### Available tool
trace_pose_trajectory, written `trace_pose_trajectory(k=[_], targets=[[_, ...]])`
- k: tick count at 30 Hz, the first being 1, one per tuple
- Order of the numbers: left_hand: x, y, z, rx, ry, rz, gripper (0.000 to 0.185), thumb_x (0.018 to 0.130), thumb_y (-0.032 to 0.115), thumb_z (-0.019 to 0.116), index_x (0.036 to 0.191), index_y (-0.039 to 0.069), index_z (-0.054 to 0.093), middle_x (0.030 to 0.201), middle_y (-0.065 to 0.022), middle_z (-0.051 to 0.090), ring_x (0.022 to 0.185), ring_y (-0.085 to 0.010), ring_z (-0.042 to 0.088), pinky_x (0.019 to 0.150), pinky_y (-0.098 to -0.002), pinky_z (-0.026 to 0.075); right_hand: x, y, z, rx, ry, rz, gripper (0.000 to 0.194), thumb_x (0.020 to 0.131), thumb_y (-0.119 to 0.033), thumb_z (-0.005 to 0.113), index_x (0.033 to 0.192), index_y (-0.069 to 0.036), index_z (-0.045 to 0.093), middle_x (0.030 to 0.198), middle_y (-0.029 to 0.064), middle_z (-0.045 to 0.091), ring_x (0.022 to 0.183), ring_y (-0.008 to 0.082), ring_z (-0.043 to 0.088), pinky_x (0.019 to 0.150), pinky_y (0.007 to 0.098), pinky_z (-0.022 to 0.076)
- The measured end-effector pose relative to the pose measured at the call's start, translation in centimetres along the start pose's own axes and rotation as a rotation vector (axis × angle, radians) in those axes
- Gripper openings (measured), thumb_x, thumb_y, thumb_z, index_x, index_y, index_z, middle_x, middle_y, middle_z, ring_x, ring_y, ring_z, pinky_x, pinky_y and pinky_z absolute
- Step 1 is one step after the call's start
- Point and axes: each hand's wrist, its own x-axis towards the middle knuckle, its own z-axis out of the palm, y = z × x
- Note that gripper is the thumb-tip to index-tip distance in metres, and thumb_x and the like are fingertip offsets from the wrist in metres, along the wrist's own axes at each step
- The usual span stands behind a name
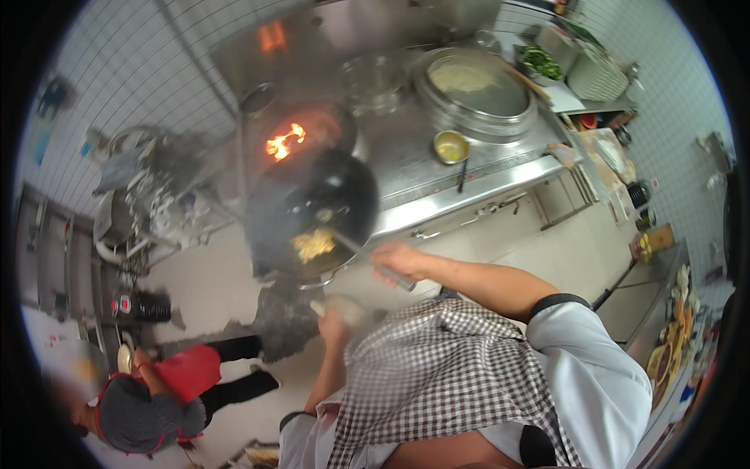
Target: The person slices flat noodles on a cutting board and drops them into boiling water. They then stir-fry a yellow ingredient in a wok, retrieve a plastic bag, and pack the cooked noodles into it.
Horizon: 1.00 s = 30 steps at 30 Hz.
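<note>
My right hand [401,264] is closed around the metal handle of a wok utensil [348,241]. The utensil reaches over the rim into a large dark wok [345,182], where its working end meets yellow, scrambled-looking food [313,245]. The wok is tilted towards me, and its metal loop handle [319,282] faces my side. Nearer my checked apron, my left hand [333,325] grips a pale object [348,311]; haze and blur hide whether it is a dish or a cloth. Flames [284,140] burn behind the wok at the burner opening.
A small metal bowl [451,146] with yellow liquid stands on the steel stove [398,182]. Behind it are a large round steamer or pot [477,88] and greens [539,63]. To the left, a person in a red apron [187,372] stands near a cluttered rack [158,199].
</note>
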Motion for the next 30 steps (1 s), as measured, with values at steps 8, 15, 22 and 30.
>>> trace_pose_trajectory(k=[8, 15, 22, 30], targets=[[1.3, -8.3, 12.1, 0.801, -0.383, 0.785, 0.056, 0.092, 0.015, 0.062, 0.144, -0.001, 0.047, 0.127, -0.0217, 0.060, 0.107, -0.0339, 0.060, 0.094, -0.0466, 0.046, -2.4, 1.0, -5.6, -0.225, -0.063, -0.067, 0.043, 0.104, -0.037, 0.057, 0.129, -0.003, 0.063, 0.106, 0.0103, 0.071, 0.083, 0.0189, 0.069, 0.075, 0.0348, 0.0581], [4.8, -8.5, 28.6, 1.485, -0.031, 0.838, 0.098, 0.082, 0.052, 0.076, 0.159, 0.013, 0.029, 0.164, -0.0245, 0.023, 0.154, -0.0402, 0.016, 0.121, -0.0629, 0.016, -17.9, 7.4, -25.6, -0.321, 0.303, -0.061, 0.043, 0.102, -0.039, 0.058, 0.119, 0.000, 0.065, 0.095, 0.0099, 0.069, 0.075, 0.0170, 0.068, 0.063, 0.0304, 0.0573], [7.2, -6.6, 33.0, 1.783, 0.041, 0.719, 0.114, 0.076, 0.066, 0.075, 0.163, 0.018, 0.019, 0.168, -0.0234, 0.012, 0.156, -0.0398, 0.007, 0.120, -0.0660, 0.014, -37.6, 23.3, -42.1, -0.209, 0.873, 0.326, 0.044, 0.097, -0.036, 0.061, 0.113, 0.004, 0.068, 0.090, 0.0128, 0.070, 0.069, 0.0200, 0.068, 0.060, 0.0329, 0.0585], [12.0, -7.9, 37.6, 1.625, 0.556, 0.628, 0.078, 0.103, 0.064, 0.035, 0.160, 0.011, 0.029, 0.166, -0.0193, 0.025, 0.154, -0.0365, 0.020, 0.117, -0.0688, 0.020, -48.9, 36.6, -46.1, -0.156, 0.876, 0.618, 0.047, 0.098, -0.033, 0.058, 0.121, 0.007, 0.066, 0.100, 0.0175, 0.072, 0.083, 0.0262, 0.073, 0.069, 0.0387, 0.0628]])
